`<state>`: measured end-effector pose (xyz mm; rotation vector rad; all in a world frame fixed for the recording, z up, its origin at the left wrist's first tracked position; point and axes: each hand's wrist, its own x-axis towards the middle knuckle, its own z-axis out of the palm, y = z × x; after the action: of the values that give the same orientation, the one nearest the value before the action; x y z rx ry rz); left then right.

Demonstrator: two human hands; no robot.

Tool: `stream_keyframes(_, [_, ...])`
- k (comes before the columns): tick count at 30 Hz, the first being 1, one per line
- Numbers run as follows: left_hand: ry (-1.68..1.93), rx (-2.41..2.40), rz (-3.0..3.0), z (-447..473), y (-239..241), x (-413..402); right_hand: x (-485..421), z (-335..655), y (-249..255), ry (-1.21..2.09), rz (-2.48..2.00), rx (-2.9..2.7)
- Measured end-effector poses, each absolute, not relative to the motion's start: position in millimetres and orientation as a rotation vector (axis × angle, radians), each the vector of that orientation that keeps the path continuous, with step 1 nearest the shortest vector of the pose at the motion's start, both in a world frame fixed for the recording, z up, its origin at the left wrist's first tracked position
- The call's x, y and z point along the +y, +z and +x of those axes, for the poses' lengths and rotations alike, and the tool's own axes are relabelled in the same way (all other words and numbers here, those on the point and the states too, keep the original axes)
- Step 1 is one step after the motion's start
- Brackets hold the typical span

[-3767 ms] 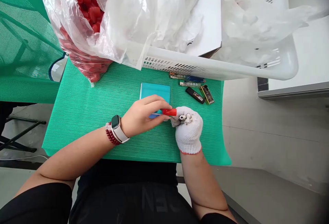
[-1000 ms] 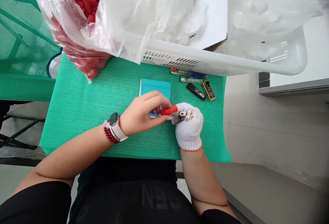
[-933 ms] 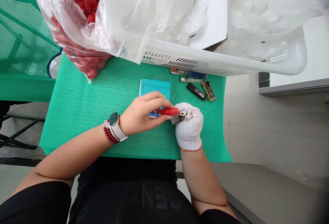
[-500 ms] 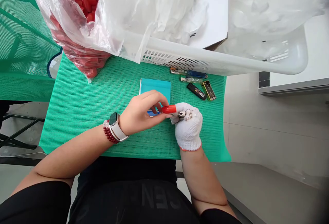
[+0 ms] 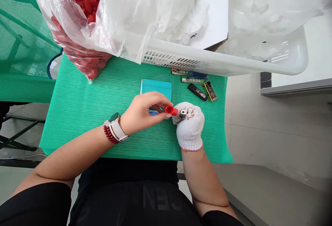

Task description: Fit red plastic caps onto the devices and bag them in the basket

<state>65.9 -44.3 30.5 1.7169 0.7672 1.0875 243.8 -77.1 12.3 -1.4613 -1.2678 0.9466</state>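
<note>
Between its thumb and fingers, my bare left hand point(image 5: 145, 113) pinches a red plastic cap point(image 5: 171, 110), a short tube whose open end faces up and toward me. My right hand point(image 5: 191, 125), in a white knitted glove with dark smudges, is closed around a small metal tool point(image 5: 183, 112). Only the tool's end with a hole shows, perhaps that of a nail clipper; the rest is hidden in the glove. The cap's right end meets the gloved fingertips. Beneath my left fingers lies a flat turquoise case point(image 5: 157, 88), partly covered.
A clear plastic bag point(image 5: 75, 51) full of red caps stands at the back left. Behind my hands is a white perforated basket point(image 5: 220, 63) holding plastic bags. Clear tubes point(image 5: 192, 80), a black case point(image 5: 197, 92) and a yellow-edged case point(image 5: 210, 91) lie on the green mesh cloth point(image 5: 85, 98).
The red cap has been turned in my left fingers, so its open end now shows where its closed side was seen. My gloved hand stays almost in place.
</note>
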Motion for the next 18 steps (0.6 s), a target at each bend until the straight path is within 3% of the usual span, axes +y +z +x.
stream_keyframes(18, [1.133, 0.777, 1.848, 64.2, 33.1, -42.0, -81.0, 251.0, 6.3, 0.834, -1.499, -1.453])
